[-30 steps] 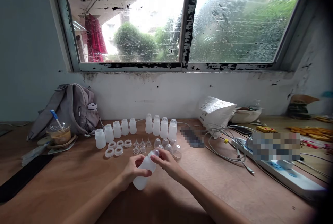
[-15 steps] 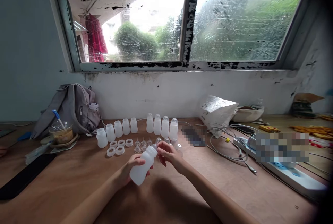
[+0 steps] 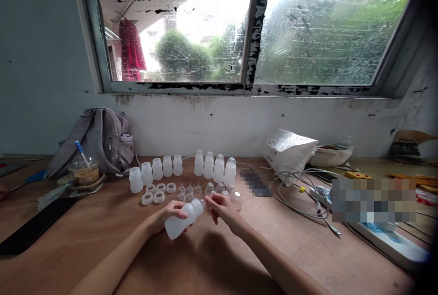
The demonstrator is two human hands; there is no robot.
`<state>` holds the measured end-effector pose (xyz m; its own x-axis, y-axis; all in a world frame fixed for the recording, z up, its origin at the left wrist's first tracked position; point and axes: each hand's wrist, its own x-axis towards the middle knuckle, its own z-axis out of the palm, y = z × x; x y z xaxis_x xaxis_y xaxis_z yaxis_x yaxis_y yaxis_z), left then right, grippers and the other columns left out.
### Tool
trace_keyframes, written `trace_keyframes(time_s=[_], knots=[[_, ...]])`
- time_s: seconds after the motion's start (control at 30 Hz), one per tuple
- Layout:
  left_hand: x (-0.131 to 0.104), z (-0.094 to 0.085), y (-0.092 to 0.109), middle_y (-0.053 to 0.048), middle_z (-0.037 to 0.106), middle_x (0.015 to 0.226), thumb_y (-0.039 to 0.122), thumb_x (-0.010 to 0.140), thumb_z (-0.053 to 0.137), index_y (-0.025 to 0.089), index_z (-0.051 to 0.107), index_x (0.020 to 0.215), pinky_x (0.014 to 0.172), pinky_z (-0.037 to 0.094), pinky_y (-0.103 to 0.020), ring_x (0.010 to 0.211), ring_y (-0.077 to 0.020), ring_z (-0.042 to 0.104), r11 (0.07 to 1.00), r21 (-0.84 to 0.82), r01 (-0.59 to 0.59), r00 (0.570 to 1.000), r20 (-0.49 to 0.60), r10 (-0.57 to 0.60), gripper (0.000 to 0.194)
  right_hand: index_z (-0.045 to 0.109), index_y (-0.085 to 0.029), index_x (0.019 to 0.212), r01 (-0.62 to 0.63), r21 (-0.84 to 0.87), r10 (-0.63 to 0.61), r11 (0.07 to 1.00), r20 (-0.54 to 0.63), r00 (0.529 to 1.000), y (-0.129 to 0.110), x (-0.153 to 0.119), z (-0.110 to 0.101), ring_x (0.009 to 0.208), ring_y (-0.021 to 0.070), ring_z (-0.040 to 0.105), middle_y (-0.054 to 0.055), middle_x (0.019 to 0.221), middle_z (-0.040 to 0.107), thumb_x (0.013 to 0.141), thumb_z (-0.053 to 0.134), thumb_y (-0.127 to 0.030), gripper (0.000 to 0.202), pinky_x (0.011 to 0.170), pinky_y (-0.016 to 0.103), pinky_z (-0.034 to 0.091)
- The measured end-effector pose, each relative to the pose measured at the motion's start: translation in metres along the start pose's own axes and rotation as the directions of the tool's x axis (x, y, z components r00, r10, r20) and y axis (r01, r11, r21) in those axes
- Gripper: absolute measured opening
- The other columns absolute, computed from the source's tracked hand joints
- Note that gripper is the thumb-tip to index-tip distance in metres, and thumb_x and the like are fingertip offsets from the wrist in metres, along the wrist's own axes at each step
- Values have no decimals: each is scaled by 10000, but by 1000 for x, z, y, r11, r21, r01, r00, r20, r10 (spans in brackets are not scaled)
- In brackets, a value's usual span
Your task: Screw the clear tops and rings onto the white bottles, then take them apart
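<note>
My left hand [image 3: 166,214] is wrapped round a frosted white baby bottle [image 3: 179,223], tilted with its top to the upper right. A collar ring and a clear nipple [image 3: 201,202] are at the bottle's mouth. The fingers of my right hand [image 3: 221,207] pinch the nipple's tip. Beyond my hands lie several white collar rings [image 3: 159,197] and clear nipples [image 3: 190,188]. Several clear dome caps [image 3: 236,201] stand just behind my right hand, which partly covers them. Open bottles [image 3: 157,169] stand in a row at the back left, and capped bottles [image 3: 219,168] at the back centre.
To the left are a drink cup [image 3: 84,174] with a straw, a grey backpack [image 3: 102,142] and a black flat pad [image 3: 39,226]. Cables [image 3: 290,203], a white power strip [image 3: 398,240] and a silvery bag [image 3: 290,149] occupy the right. Part of another person's hand [image 3: 2,191] shows far left.
The bottle has tipped further towards level and moved slightly left in my left hand. My right fingers now pull at the nipple, which shows more clearly. The view has shifted slightly.
</note>
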<state>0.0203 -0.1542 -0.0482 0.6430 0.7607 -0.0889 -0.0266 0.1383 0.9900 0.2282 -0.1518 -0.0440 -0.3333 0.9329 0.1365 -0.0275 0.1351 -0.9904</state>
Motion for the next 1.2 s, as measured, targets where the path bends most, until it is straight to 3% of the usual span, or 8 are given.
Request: trace_keyframes(time_s=[0.23, 0.5, 0.67, 0.8, 1.03, 1.2], knots=[[0, 2, -1, -72, 619, 721, 263, 620, 586, 100, 603, 871, 493, 414, -228, 566, -158, 564, 999, 32, 18, 1000, 20, -19, 300, 411, -172, 592, -16, 15, 16, 1000, -2, 1000, 0, 0, -2, 332, 47, 381, -71, 463, 427, 664, 563, -566, 428, 301, 175, 323], [-2, 8, 3, -71, 625, 759, 279, 648, 570, 112, 606, 887, 523, 416, -227, 586, -149, 558, 999, -32, 14, 999, 46, -12, 293, 479, -170, 729, 32, 13, -32, 999, -1, 999, 2, 1, -7, 398, 71, 436, -64, 498, 459, 654, 611, -498, 361, 342, 184, 359], [-2, 11, 2, -63, 605, 794, 285, 637, 598, 125, 588, 923, 610, 428, -263, 693, -182, 571, 998, -51, -32, 999, 37, 34, 327, 502, -178, 763, 115, 81, -105, 990, -122, 987, -6, 1, -11, 499, 97, 500, -42, 553, 496, 672, 616, -434, 294, 433, 216, 433], [-1, 12, 6, -78, 597, 924, 256, 559, 688, 141, 539, 992, 722, 424, -295, 868, -218, 542, 993, -7, -121, 990, -73, 121, 473, 520, -176, 783, 170, 74, -149, 983, -229, 962, -12, 1, -19, 555, 105, 516, -20, 633, 522, 685, 609, -401, 261, 461, 221, 448], [12, -1, -11, -73, 562, 1027, 270, 557, 735, 181, 441, 981, 832, 404, -328, 954, -216, 524, 929, 255, -266, 919, -224, 325, 523, 528, -173, 782, 180, -67, -192, 981, -275, 942, -9, 3, -21, 519, 105, 501, -22, 606, 515, 707, 570, -358, 204, 425, 215, 436], [12, -3, -13, -110, 452, 1179, 333, 585, 716, 198, 358, 1171, 864, 395, -354, 1050, -250, 465, 752, 618, -231, 827, -283, 486, 700, 527, -168, 773, 192, -167, -232, 967, -269, 935, -5, 4, -19, 503, 100, 490, -21, 606, 501, 722, 527, -309, 150, 389, 197, 417]])
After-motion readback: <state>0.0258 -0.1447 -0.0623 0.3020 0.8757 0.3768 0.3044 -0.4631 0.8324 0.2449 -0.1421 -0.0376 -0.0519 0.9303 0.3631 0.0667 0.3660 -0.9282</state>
